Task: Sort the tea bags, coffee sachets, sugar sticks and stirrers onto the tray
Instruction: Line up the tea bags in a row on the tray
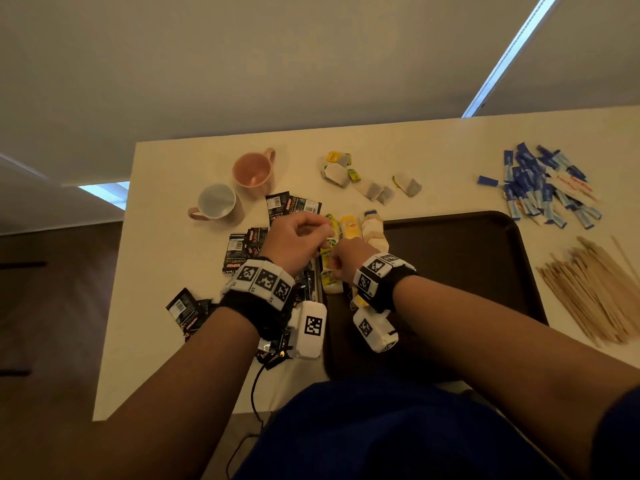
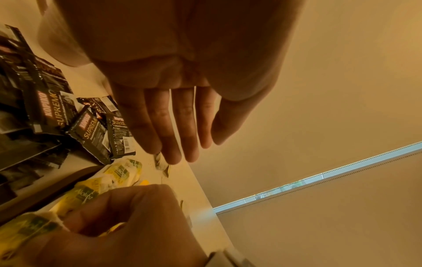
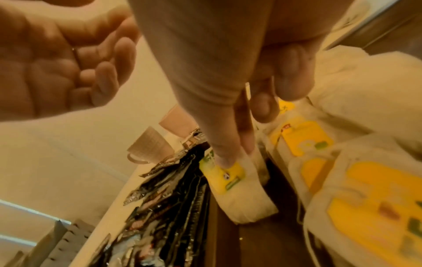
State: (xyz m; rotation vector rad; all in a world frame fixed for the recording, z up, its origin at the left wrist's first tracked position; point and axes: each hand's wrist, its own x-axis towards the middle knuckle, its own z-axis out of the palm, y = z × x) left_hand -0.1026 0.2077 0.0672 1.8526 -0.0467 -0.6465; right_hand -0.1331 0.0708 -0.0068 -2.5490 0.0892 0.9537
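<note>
My right hand (image 1: 337, 263) pinches a white tea bag (image 3: 242, 198) with a yellow tag between thumb and forefinger, at the left edge of the dark brown tray (image 1: 450, 216). More yellow-tagged tea bags (image 1: 349, 226) lie in rows beside it on the tray. My left hand (image 1: 304, 233) hovers just left of the right one, fingers relaxed and empty (image 2: 194, 150). Black coffee sachets (image 1: 242, 251) are scattered on the table left of the tray. Blue sugar sticks (image 1: 543, 185) are heaped at the far right, with wooden stirrers (image 1: 595, 289) piled right of the tray.
A pink mug (image 1: 254, 169) and a pale mug (image 1: 216, 202) stand at the back left of the cream table. Several loose tea bags (image 1: 370, 181) lie behind the tray. The table's left edge runs close to the sachets.
</note>
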